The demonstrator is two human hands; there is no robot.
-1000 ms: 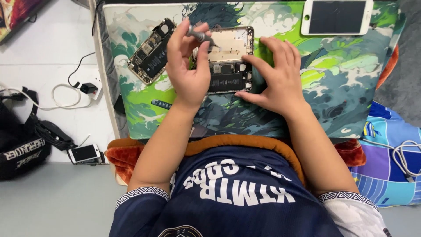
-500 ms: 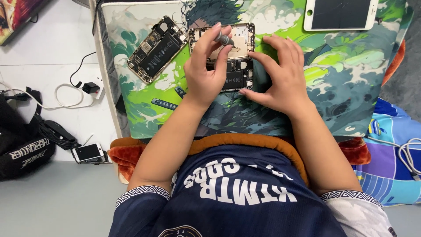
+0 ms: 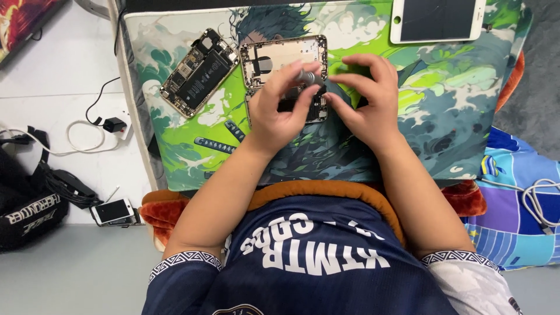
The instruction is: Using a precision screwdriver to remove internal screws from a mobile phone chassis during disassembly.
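Gripping a small grey screwdriver handle (image 3: 307,77) between thumb and fingertips, your left hand (image 3: 280,108) hovers over the opened phone body (image 3: 283,58) lying on the colourful illustrated mat (image 3: 443,105). The fingers of that hand are curled closed around the tool, whose tip points down toward the lower half of the phone body; the tip itself is hidden behind your hand. Your right hand (image 3: 367,99) sits just right of the phone body, its fingers bent and loosely spread, fingertips at the phone body's right edge; whether it pinches anything you cannot tell from this view. Left of the phone body, tilted on the mat, lies a second opened phone (image 3: 198,73) with its dark battery showing. Up and to the right of the phone body rests a white screen panel (image 3: 437,20). Far left of the phone body, off the mat, a black charger with white cable (image 3: 111,125) lies on the floor.
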